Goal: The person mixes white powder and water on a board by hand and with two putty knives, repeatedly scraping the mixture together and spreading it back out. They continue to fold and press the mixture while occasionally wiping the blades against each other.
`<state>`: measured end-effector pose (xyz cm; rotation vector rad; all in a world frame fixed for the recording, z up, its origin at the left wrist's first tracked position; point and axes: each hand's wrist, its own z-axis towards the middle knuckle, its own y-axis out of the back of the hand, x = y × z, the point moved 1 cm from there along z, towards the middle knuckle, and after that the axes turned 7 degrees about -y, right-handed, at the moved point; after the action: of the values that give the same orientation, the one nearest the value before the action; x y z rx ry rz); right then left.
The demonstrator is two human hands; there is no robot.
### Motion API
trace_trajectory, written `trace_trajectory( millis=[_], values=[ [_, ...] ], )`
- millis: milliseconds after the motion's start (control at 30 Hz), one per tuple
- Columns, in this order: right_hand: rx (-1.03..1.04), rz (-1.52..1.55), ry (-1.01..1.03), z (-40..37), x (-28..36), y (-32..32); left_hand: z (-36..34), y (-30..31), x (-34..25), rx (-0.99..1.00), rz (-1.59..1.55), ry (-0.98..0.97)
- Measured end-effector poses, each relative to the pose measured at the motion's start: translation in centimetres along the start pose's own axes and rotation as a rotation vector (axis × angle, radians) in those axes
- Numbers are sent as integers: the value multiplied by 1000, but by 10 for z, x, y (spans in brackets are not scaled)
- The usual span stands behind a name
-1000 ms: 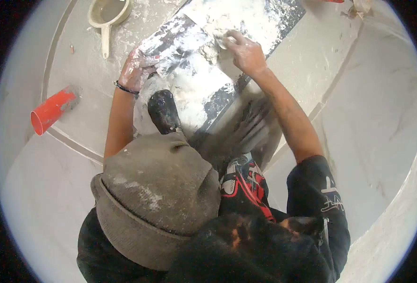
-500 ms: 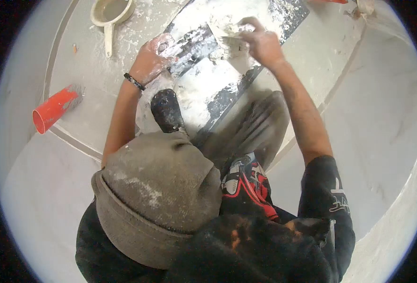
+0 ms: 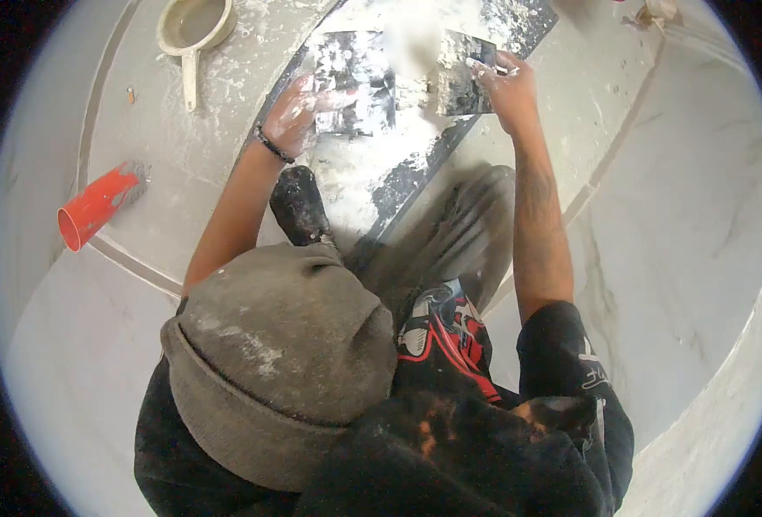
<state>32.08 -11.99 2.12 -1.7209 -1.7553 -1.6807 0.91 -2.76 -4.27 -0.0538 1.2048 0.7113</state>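
Observation:
My left hand [image 3: 293, 114], white with powder or paste, holds the left edge of a flat, square dark plate [image 3: 370, 108] smeared white. My right hand [image 3: 508, 90] grips a smaller dark plate [image 3: 465, 96] by its right side, with pale paste along its left edge. Both plates are over a long dark board [image 3: 402, 202] covered with white material. Between the plates lies more white paste [image 3: 411, 90], partly blurred.
A cream, long-handled pot [image 3: 190, 73] stands at the upper left. An orange-red tube [image 3: 96, 205] lies on the floor at left. A dusty grey cap [image 3: 282, 362] fills the lower middle. Beside the board are a dark shoe [image 3: 299, 207] and a bent leg in grey trousers [image 3: 467, 224].
My right hand has moved slightly right and down, and its plate now shows more fully. My left hand's plate has turned to lie squarer to the view. The head and arms have shifted slightly.

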Motion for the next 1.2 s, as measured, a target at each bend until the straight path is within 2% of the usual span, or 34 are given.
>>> trace_trajectory(
  millis=[33,100,133,167,233,267,300,367,400,433,500,533,633,667,700,767,800,833,900,933,967,1000,1033,1067,1100,1167,1200],
  values=[
    [-58,-38,82,-2,0,1,2,-4,2,-1,-1,-1],
    [-121,-83,163,-10,7,-1,25,-13,-7,-56,30,255],
    [-227,-62,188,-16,11,-7,36,-14,-5,-77,76,66],
    [-331,-42,213,-22,18,-14,48,-13,-17,-76,72,64],
    [-366,-81,256,-38,38,-24,76,-15,-52,-47,877,-184],
    [-406,-104,301,-43,44,-30,86,-19,-52,-31,740,-155],
    [-446,-127,347,-47,52,-35,97,-26,-57,-30,739,-157],
    [-441,-34,285,-52,62,-44,112,-38,-59,-263,349,375],
    [-475,-55,332,-55,67,-46,111,-43,-56,-273,650,157],
    [-508,-78,379,-57,72,-48,114,-46,-50,-273,642,156],
    [-537,-149,428,-61,77,-50,124,-44,-45,-294,485,445],
    [-525,-158,457,-63,80,-50,122,-41,-20,-157,530,401],
    [-478,-142,485,-67,85,-39,111,-33,5,-148,488,376],
    [-485,-129,509,-64,77,-31,102,-29,7,-88,889,-57],
    [-495,-117,529,-62,67,-22,104,-24,-4,-81,888,-55],
    [-491,-99,555,-57,44,-4,105,-14,-18,-423,-390,479],
    [-469,-149,602,-56,34,4,100,-4,-7,-321,50,292],
    [-441,-201,650,-54,25,10,94,-2,4,-320,50,293],
    [-461,-290,679,-57,22,17,103,21,-19,-194,44,457],
    [-445,-441,823,-59,23,22,109,29,-31,-195,48,460],
    [-426,-595,964,-61,25,24,119,34,-45,-106,97,372],
    [-431,-608,1082,-59,32,25,129,38,-57,-15,144,285],
    [-431,-604,1084,-58,37,25,133,40,-67,73,193,193],
    [-371,-620,1146,-58,41,23,130,44,-73,153,331,240],
    [-311,-636,1208,-57,43,22,130,42,-78,151,336,240],
    [-287,-614,1279,-51,53,16,139,32,-85,276,514,281],
    [-280,-593,1331,-49,57,11,143,29,-90,309,567,238]
  ],
)
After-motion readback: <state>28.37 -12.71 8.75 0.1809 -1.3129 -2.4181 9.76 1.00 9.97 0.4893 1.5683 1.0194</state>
